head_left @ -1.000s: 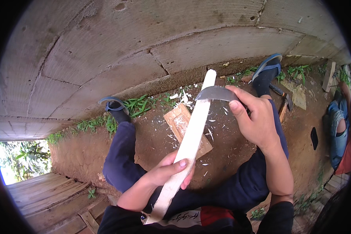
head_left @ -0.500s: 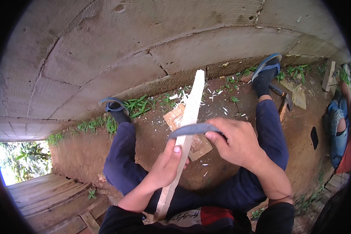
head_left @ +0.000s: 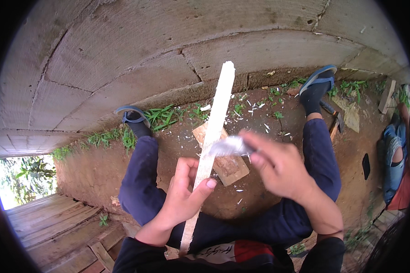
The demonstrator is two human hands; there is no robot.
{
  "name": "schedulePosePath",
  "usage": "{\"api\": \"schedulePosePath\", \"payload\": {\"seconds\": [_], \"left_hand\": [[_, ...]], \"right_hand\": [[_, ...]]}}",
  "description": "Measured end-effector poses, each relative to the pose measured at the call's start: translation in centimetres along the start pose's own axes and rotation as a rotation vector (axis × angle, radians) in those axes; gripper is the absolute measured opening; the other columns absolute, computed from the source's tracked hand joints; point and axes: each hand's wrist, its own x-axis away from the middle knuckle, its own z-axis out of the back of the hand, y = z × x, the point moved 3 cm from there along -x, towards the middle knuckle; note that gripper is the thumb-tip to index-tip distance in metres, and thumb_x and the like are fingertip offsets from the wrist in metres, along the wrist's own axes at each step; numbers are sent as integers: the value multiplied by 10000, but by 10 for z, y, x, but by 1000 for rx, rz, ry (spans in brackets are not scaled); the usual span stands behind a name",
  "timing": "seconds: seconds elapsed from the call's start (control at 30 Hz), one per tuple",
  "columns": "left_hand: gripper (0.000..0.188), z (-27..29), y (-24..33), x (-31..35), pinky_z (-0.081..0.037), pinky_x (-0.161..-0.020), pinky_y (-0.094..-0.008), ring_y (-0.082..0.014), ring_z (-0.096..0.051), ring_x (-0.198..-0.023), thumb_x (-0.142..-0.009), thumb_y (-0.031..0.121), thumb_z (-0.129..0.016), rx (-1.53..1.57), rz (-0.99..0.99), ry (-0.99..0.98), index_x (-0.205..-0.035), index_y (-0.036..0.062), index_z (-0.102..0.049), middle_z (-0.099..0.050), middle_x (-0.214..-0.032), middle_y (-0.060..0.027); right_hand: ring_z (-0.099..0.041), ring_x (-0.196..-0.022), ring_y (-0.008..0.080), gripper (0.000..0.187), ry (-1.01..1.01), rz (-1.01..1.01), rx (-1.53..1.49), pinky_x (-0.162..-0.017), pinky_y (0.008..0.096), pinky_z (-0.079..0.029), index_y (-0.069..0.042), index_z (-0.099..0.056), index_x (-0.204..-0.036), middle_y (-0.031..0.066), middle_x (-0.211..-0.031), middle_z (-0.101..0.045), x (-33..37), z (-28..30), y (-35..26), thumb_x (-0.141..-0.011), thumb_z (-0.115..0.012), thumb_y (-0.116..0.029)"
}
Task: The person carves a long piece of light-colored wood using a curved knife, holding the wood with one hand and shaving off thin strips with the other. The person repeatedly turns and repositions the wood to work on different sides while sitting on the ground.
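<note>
A long, pale, whittled wooden stick runs from my lap up toward the wall, its upper end tapered. My left hand grips its lower part, thumb laid across the wood. In my right hand is a curved knife, its blade blurred and shiny as it lies across the stick above my left hand. The knife's handle is mostly hidden by my fingers. Under the stick, a reddish-brown wooden block rests on the dirt between my legs.
White wood shavings litter the dirt. A concrete block wall curves ahead, with grass at its foot. Beside my right foot lies a dark-handled tool with a metal head. A flat black object and another person's leg are at right.
The knife has turned over and its blade now looks shiny and blurred. The stick has shifted up and tilted slightly left. My left fingers have loosened and moved on the wood.
</note>
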Motion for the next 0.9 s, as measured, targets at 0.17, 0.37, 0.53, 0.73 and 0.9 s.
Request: {"api": "schedulePosePath", "payload": {"seconds": [0.17,0.37,0.53,0.73,0.9], "left_hand": [[378,-1,4,-2,-440,-684,-241,-67,-517,-795,-894,220,-660,28,50,26,-1088,13,-409,-562,-884,-44],[405,0,1,0,-431,-642,-242,-78,-512,-738,-884,255,-675,-192,-166,29,-1086,15,-419,-553,-836,-25],[431,0,-4,-3,-434,-646,-241,-72,-512,-721,-876,267,-689,-126,-72,46,-1102,14,-422,-552,-794,-14],[451,-6,4,0,-451,-674,-239,-75,-539,-742,-862,255,-706,-93,-18,-7,-1101,7,-414,-582,-828,-42],[446,-4,-3,0,-469,-679,-252,-89,-565,-752,-850,245,-716,-91,22,-5,-1072,5,-412,-603,-886,-85]], "right_hand": [[-680,-759,330,447,-84,-116,68,-689,368,-536,-71,-552,-1302,205,-899,-669,-9,10,-2,-862,-608,-123],[-648,-678,321,419,-161,-10,68,-594,413,-522,-143,-554,-1298,136,-787,-659,-2,-2,-12,-886,-590,-205],[-642,-661,322,397,-217,-28,85,-576,408,-511,-134,-558,-1292,142,-769,-646,5,-12,-16,-903,-579,-213],[-653,-671,326,410,88,-37,89,-610,411,-526,-55,-551,-1272,163,-798,-656,-6,5,3,-889,-602,-192],[-654,-672,326,415,-26,-43,87,-636,369,-520,-22,-547,-1275,194,-795,-647,-6,-1,-4,-881,-607,-136]]}}
